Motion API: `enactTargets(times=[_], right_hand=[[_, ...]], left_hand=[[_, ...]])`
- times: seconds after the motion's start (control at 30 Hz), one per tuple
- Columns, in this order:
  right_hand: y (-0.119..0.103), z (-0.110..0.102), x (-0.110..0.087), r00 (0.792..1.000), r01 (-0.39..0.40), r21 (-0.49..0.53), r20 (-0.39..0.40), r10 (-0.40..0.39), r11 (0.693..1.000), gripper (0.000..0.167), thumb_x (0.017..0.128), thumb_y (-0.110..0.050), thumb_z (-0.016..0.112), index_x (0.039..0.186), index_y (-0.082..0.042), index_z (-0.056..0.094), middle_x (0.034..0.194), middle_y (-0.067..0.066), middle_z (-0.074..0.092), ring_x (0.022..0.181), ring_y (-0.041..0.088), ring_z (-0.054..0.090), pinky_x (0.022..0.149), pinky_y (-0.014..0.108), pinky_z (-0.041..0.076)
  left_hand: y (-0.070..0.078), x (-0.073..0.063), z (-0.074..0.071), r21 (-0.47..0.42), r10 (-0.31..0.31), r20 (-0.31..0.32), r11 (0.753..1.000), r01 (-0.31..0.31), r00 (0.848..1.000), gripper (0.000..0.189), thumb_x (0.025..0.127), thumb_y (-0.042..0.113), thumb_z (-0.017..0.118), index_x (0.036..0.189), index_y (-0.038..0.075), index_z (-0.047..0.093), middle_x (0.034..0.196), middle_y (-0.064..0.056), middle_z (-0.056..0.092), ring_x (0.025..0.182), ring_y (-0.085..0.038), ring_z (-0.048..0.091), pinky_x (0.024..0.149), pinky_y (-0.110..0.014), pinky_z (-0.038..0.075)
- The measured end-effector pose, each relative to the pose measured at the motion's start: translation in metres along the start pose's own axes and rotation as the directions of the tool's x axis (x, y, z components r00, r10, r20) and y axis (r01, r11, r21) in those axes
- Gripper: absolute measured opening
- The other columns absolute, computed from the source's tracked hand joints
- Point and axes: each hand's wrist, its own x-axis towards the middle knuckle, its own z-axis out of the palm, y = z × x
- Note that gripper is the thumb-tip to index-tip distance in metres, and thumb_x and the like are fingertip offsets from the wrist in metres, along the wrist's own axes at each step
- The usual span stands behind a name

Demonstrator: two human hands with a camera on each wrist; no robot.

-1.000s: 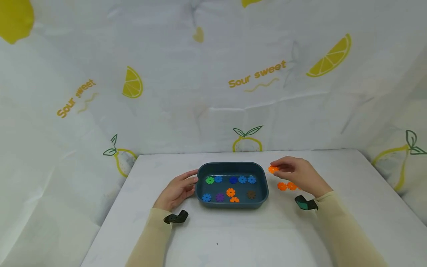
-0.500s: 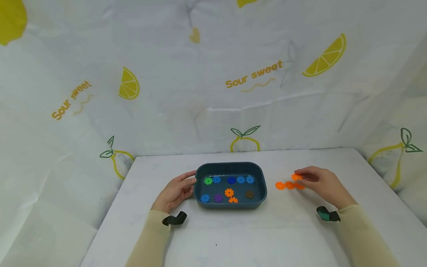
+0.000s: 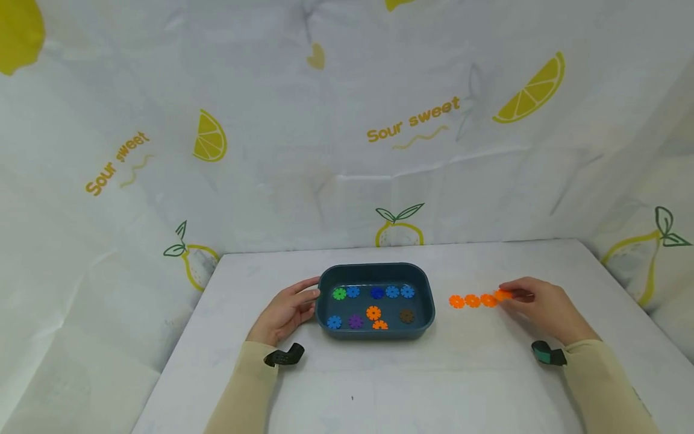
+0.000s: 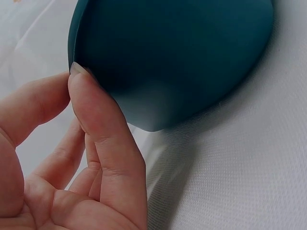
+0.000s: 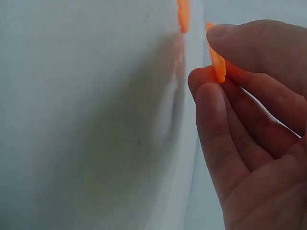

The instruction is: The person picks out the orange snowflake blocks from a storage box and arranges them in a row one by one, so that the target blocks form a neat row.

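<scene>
A dark teal tray (image 3: 347, 334) holds notched plastic discs: a green disc (image 3: 339, 293), a purple disc (image 3: 355, 321), a brown disc (image 3: 406, 316), two orange ones and several blue ones. At its left end my left hand (image 3: 283, 314) pinches the rim, thumb and index finger meeting at the edge in the left wrist view. My right hand (image 3: 547, 309) pinches an orange notched disc (image 5: 218, 62) by thumb and fingertips. That disc is at the right end of a row of three orange discs (image 3: 472, 301) lying on the table; in the right wrist view it looks raised off the surface.
A white cloth covers the table (image 3: 412, 392). Behind it hangs a white backdrop (image 3: 282, 199) with lemon prints. A black strap device (image 3: 284, 355) sits on the left wrist, and a similar wrist device (image 3: 549, 354) on the right.
My right hand has carried the orange disc from beside the tray's right edge rightward and down to the right end of the orange row. My left hand has stayed on the tray.
</scene>
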Motion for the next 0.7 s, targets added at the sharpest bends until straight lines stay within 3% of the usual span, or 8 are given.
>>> enactTargets(times=[0.1,0.3,0.53,0.7], right_hand=[[0.0021,0.0011,0.0006,1.000,-0.012,-0.002,0.010,0.012,1.000,0.038,0.095,-0.024,0.084,0.129,-0.008,0.077,0.124,0.016,0.077,0.107,0.034,0.073,0.083,0.030,0.059],[0.0069,0.0029,0.0020,1.000,-0.004,-0.010,0.025,0.004,1.000,0.037,0.095,-0.024,0.085,0.127,-0.007,0.077,0.124,0.016,0.077,0.107,0.033,0.072,0.080,0.021,0.055],[0.0070,0.0038,0.0027,1.000,-0.002,-0.033,0.025,0.003,0.999,0.036,0.095,-0.019,0.083,0.127,-0.005,0.076,0.127,0.021,0.075,0.108,0.038,0.072,0.092,0.053,0.061],[0.0039,0.0046,0.0047,0.999,-0.008,-0.039,0.033,0.009,0.999,0.035,0.095,-0.016,0.083,0.127,-0.002,0.075,0.127,0.023,0.074,0.107,0.039,0.072,0.093,0.059,0.060]], left_hand=[[-0.0006,0.0003,0.0002,-0.002,-0.005,0.002,1.000,0.005,1.000,0.058,0.101,0.022,0.079,0.155,0.017,0.058,0.111,0.000,0.073,0.081,-0.009,0.066,0.078,-0.020,0.060],[-0.0017,-0.0001,-0.0001,0.001,-0.014,-0.005,1.000,0.014,1.000,0.059,0.100,0.023,0.080,0.155,0.018,0.059,0.110,0.000,0.074,0.081,-0.009,0.067,0.078,-0.020,0.060],[0.0009,-0.0013,0.0007,0.002,-0.016,-0.015,1.000,0.016,1.000,0.059,0.100,0.023,0.081,0.154,0.018,0.059,0.109,0.000,0.074,0.080,-0.008,0.067,0.077,-0.020,0.060],[0.0024,-0.0014,0.0010,0.009,-0.014,-0.016,1.000,0.014,1.000,0.059,0.100,0.023,0.081,0.154,0.018,0.059,0.110,0.000,0.074,0.080,-0.008,0.067,0.077,-0.021,0.060]])
